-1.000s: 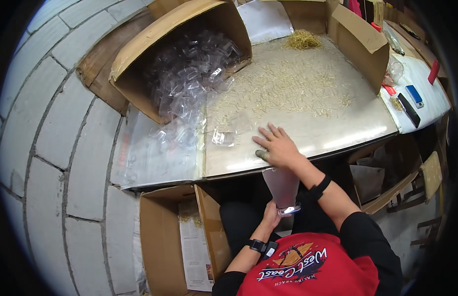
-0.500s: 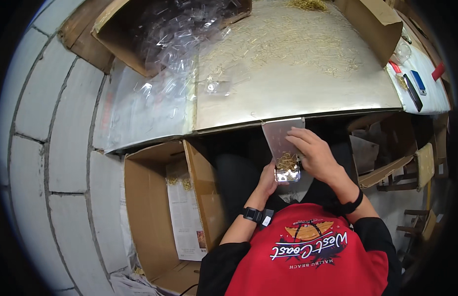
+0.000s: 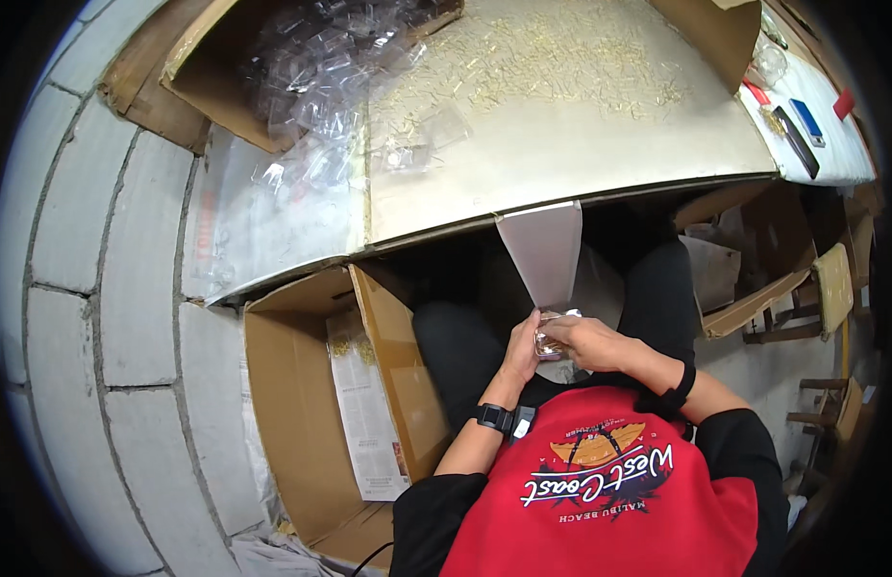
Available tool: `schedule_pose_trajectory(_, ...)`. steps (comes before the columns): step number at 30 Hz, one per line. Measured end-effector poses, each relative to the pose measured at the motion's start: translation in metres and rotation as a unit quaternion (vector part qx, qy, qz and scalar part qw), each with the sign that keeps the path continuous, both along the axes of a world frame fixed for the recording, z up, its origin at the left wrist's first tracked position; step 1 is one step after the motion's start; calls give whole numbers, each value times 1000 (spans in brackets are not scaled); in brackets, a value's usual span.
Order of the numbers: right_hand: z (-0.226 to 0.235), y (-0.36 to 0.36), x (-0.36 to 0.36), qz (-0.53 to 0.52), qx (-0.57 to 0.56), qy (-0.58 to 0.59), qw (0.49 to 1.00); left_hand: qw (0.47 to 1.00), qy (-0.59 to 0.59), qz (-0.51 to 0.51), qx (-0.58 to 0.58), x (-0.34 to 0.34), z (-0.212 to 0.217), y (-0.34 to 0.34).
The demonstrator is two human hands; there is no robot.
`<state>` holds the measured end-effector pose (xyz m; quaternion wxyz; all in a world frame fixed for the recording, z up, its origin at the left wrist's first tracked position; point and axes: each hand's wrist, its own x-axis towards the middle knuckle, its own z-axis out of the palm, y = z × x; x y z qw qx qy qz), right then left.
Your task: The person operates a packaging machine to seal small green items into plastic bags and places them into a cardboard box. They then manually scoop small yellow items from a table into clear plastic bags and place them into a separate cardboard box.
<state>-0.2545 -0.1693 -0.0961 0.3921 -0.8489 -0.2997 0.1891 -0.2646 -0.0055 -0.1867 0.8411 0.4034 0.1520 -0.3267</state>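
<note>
Plastic box (image 3: 545, 349), small, clear and glossy, held at 4 o'clock from the view's centre

White lettering fills the front of the red-and-black fabric shirt (image 3: 600, 519) at 5 o'clock, around an orange fan-shaped graphic. Dense dark print, too small to read, covers the pale paper sheet (image 3: 362, 423) at 7 o'clock, inside the open brown cardboard carton (image 3: 283, 423). Faint red characters show on the whitish plastic sheeting (image 3: 263, 231) at 10 o'clock.

The left hand (image 3: 522, 348) is closed around the box's 9 o'clock side. The right hand (image 3: 592, 344) lies over its 3 o'clock side, fingers bent; whether they grip anything, I cannot tell. They hide most of what the box contains.

Above it, a smooth, greyish translucent tapered sheet (image 3: 544, 252) runs from the front edge of the smooth, pale worktop (image 3: 638, 159), narrowing toward the hands. Thin golden wire-like pieces (image 3: 532, 62) are scattered over that surface at 1 o'clock. At 11 o'clock, shiny clear plastic cases (image 3: 321, 91) heap up and spill from a brown cardboard box (image 3: 201, 91).
</note>
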Motion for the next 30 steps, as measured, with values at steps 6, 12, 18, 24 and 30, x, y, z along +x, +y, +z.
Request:
schedule_pose_trajectory(6,29,-13,16,-89,110,-91,986,998,5,7,-60,-3,8,14)
schedule_pose_trajectory(12,99,-91,85,-383,48,-356,851,998,-29,20,50,-7,24,24)
schedule_pose_trajectory(18,64,-142,190,-437,-160,-303,832,998,41,40,33,2,4,29)
schedule_pose_trajectory(24,67,-40,177,-241,-139,-309,910,996,41,38,65,17,-9,26)
schedule_pose_trajectory(30,77,-62,164,-284,67,-245,925,995,17,17,100,20,-2,39)
